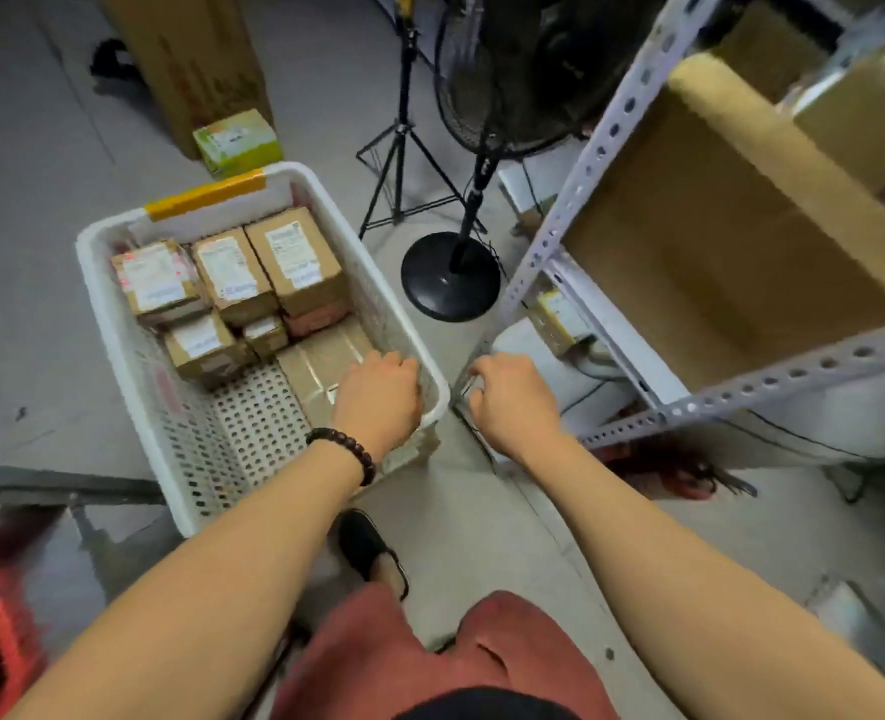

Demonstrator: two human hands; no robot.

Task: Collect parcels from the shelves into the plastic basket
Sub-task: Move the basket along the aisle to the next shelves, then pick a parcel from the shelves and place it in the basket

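- We see the white plastic basket (98,262) standing on the grey floor (40,174), a strip of orange tape on its far rim.
- Brown parcels (294,257) with white labels are packed against its far end. A flat parcel (320,363) lies on the perforated bottom, nearer to us.
- Our left hand (378,397), a dark bead bracelet (346,449) on its wrist, sits at the basket's near right corner with fingers curled down. We cannot tell whether it grips the rim or the flat parcel.
- Our right hand (513,402) is curled by the foot of the metal shelves (601,148), just beside the basket. Whether it holds anything, we cannot tell.
- An open cardboard box (715,262) fills one shelf.
- A standing fan (450,275) and a tripod (398,163) stand beyond the basket.
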